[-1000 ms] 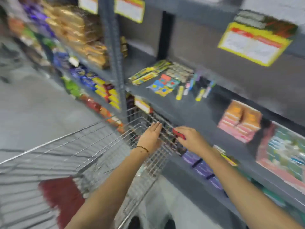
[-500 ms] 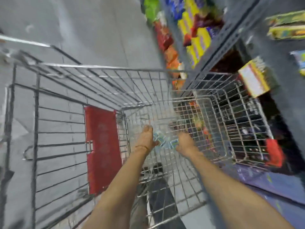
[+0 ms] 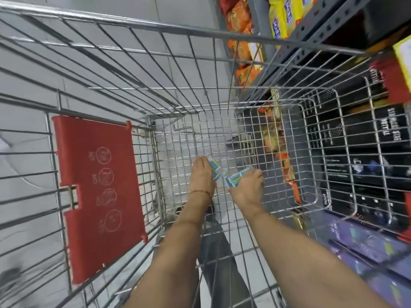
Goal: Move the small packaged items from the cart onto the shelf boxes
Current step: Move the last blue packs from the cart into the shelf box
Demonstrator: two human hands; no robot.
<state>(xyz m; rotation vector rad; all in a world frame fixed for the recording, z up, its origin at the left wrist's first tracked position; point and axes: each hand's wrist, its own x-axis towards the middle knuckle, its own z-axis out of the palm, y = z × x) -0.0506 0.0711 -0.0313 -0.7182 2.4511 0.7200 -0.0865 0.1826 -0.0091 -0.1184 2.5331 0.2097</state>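
Both my arms reach down to the floor of the wire cart (image 3: 155,30). My left hand (image 3: 202,176) is closed on a small blue and white packaged item (image 3: 215,170) that sticks out past its fingers. My right hand (image 3: 250,187) grips a second small blue and white packet (image 3: 233,180), held just to the left of its thumb. The two packets lie close together between the hands, near the cart's bottom mesh. I cannot see any other packets under the hands.
A red fold-down seat flap (image 3: 97,196) hangs on the cart's left side. To the right stands a grey shelf rack (image 3: 311,34) with black boxes (image 3: 367,156), purple boxes (image 3: 367,241) and orange and yellow snack packs (image 3: 242,25). Grey floor lies beyond.
The view has swung from the shelf down into the cart. Both hands have gone from the cart's rim to its bottom and closed on the blue packets.
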